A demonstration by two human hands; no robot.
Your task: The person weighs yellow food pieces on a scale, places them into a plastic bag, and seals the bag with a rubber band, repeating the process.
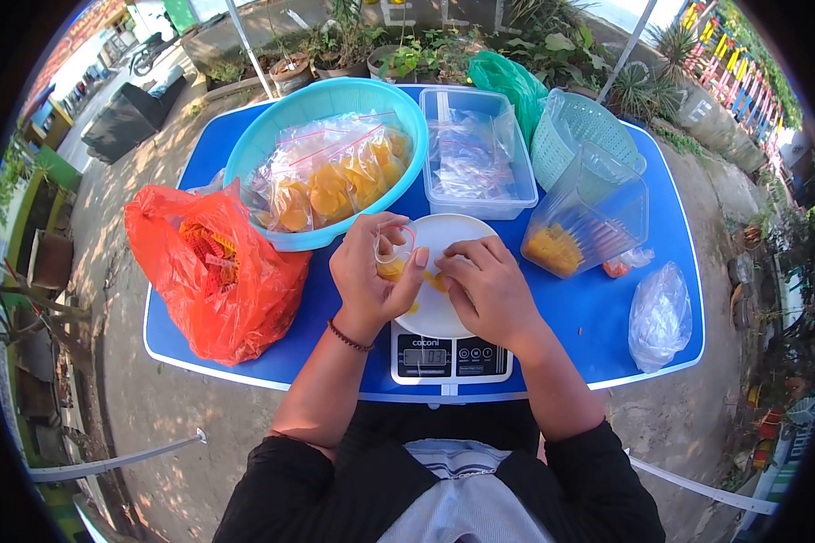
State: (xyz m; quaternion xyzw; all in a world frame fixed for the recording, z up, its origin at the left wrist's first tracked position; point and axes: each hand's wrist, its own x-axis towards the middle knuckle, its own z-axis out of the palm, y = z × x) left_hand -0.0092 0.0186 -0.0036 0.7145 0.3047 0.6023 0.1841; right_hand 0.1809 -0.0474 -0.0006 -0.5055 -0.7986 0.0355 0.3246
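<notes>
My left hand (376,271) is closed on a small clear zip bag (397,261) with a red strip at its mouth, held over the white plate (453,228). Yellow chips show in and around the bag, partly hidden by my fingers. My right hand (489,290) is closed, its fingertips pinching a yellow chip (440,282) beside the bag. Beneath both hands, the round plate rests on a kitchen scale (453,371) with a lit display, whose digits are hard to read.
An aqua basin (244,172) holds filled zip bags. Around it are an orange plastic bag (190,308), a clear tub (516,204) of empty bags, a green basket (552,136), a tilted clear container (598,208) with yellow chips, and a knotted clear bag (659,317) near the right edge.
</notes>
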